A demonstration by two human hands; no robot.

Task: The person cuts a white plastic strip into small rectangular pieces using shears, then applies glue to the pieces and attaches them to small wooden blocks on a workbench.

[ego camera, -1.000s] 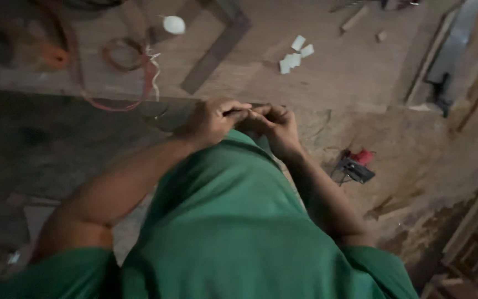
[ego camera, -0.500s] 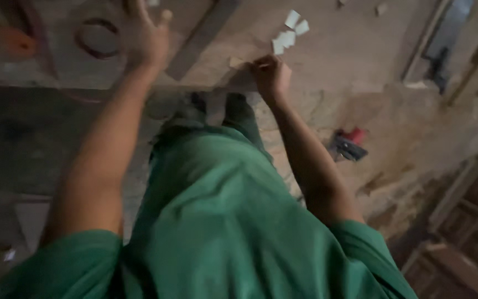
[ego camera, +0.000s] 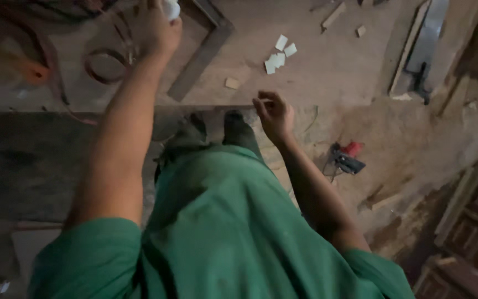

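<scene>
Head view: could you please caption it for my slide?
Left hand grips a small white object above the workbench; right hand hangs empty.

No pkgs, labels, signs, screens seen; view dim, maybe missed.

Counts, head view: two hands, the left hand (ego camera: 159,30) and the right hand (ego camera: 275,113). One white round object (ego camera: 171,8) at the left hand. About four white square chips (ego camera: 279,54) (clustered, count approximate). One metal framing square (ego camera: 203,47). One red power tool (ego camera: 347,156). One coiled red cord (ego camera: 105,65).
</scene>
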